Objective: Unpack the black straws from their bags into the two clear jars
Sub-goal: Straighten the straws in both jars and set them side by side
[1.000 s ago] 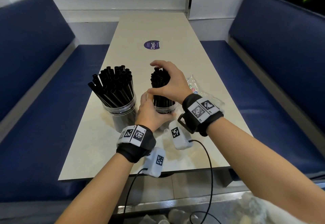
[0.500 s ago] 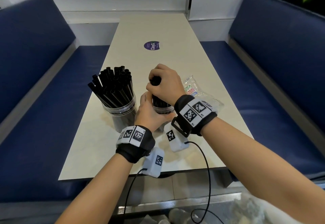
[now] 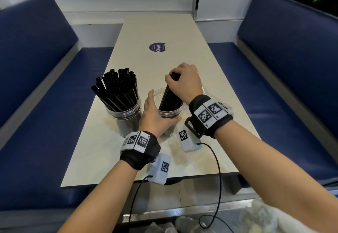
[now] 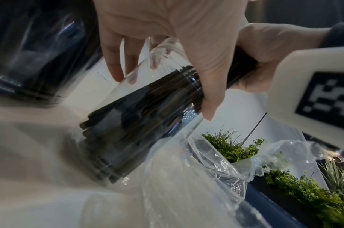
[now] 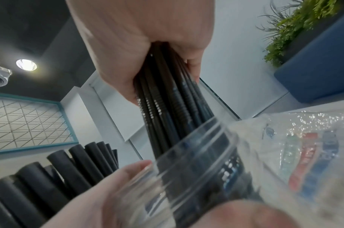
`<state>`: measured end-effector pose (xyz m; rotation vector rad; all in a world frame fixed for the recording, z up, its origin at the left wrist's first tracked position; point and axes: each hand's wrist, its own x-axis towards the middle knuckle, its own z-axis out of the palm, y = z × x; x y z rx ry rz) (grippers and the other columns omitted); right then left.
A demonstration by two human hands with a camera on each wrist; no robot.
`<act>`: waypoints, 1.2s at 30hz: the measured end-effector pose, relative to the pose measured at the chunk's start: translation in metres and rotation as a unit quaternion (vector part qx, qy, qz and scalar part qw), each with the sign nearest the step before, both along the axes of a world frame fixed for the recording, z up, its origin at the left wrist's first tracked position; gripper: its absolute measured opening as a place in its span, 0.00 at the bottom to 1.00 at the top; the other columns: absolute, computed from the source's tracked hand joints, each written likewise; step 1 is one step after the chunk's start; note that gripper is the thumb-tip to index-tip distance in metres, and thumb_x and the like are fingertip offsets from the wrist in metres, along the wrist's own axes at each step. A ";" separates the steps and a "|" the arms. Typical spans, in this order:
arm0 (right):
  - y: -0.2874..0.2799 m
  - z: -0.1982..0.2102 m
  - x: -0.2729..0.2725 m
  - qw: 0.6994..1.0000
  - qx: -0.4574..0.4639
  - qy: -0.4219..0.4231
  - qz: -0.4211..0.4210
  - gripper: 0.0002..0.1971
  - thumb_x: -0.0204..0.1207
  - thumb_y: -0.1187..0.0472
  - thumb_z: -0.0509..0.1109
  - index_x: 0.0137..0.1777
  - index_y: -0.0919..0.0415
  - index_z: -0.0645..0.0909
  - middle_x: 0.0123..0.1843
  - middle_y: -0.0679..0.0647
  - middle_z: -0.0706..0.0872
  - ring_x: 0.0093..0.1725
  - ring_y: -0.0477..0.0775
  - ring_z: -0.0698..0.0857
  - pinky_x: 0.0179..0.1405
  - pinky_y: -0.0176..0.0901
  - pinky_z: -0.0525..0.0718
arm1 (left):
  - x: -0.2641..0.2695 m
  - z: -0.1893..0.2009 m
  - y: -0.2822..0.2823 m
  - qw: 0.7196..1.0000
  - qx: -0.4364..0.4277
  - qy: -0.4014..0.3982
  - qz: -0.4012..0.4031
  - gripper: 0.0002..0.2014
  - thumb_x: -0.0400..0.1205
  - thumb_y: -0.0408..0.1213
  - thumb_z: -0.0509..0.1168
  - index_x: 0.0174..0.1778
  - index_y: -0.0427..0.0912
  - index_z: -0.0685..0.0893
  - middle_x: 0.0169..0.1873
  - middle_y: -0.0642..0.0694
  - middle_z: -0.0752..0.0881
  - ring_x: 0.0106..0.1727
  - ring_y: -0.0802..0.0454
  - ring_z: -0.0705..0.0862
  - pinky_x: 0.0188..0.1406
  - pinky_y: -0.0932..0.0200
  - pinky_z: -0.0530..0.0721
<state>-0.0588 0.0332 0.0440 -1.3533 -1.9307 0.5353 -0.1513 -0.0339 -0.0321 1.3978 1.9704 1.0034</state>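
L hand (image 3: 155,117) wraps the near clear jar (image 3: 171,112) on the table (image 3: 102,152); R hand (image 3: 184,84), fingers clenched, grips a bundle of black straws (image 3: 169,98) w/ ends already inside. Step: seating them; next prob. release so they spread. Far-left jar (image 3: 126,121) is full; empty bag (image 4: 216,162) beside.
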 end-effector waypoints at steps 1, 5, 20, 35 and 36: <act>0.000 0.002 0.000 1.000 0.005 -0.009 -0.002 0.13 0.75 0.58 0.64 0.48 0.65 0.86 0.52 0.59 0.83 0.58 0.59 0.74 0.48 0.41 0.68 | 0.000 0.000 0.000 1.000 0.001 0.001 -0.001 0.59 0.62 0.50 0.80 0.81 0.54 0.47 0.81 0.46 0.60 0.75 0.44 0.71 0.71 0.44 0.76; -0.003 0.006 -0.001 1.000 0.011 0.000 -0.009 0.13 0.76 0.59 0.61 0.54 0.60 0.85 0.53 0.58 0.86 0.60 0.59 0.77 0.48 0.44 0.74 | 0.000 0.000 0.000 1.000 -0.001 -0.003 -0.002 0.59 0.62 0.51 0.79 0.81 0.54 0.46 0.82 0.47 0.58 0.77 0.44 0.70 0.72 0.47 0.74; -0.001 0.005 0.003 0.990 0.048 -0.119 0.053 0.23 0.81 0.49 0.56 0.74 0.52 0.68 0.77 0.52 0.72 0.78 0.57 0.65 0.75 0.53 0.61 | 0.000 0.002 -0.001 0.999 0.039 0.013 -0.026 0.51 0.64 0.47 0.79 0.80 0.53 0.57 0.78 0.47 0.63 0.76 0.50 0.69 0.73 0.50 0.72; 0.003 0.008 0.003 0.975 0.066 -0.202 0.068 0.17 0.83 0.60 0.48 0.49 0.67 0.78 0.54 0.63 0.81 0.54 0.66 0.77 0.53 0.54 0.72 | -0.002 0.001 0.002 1.000 -0.002 0.006 -0.011 0.59 0.61 0.53 0.79 0.81 0.56 0.47 0.81 0.48 0.60 0.76 0.45 0.71 0.72 0.44 0.75; 0.002 0.008 0.003 0.979 0.064 -0.183 0.060 0.17 0.83 0.60 0.49 0.49 0.67 0.79 0.53 0.62 0.82 0.54 0.65 0.77 0.54 0.53 0.71 | -0.003 0.000 0.003 1.000 -0.005 0.009 -0.009 0.59 0.61 0.53 0.79 0.81 0.55 0.47 0.81 0.47 0.60 0.76 0.44 0.71 0.72 0.44 0.75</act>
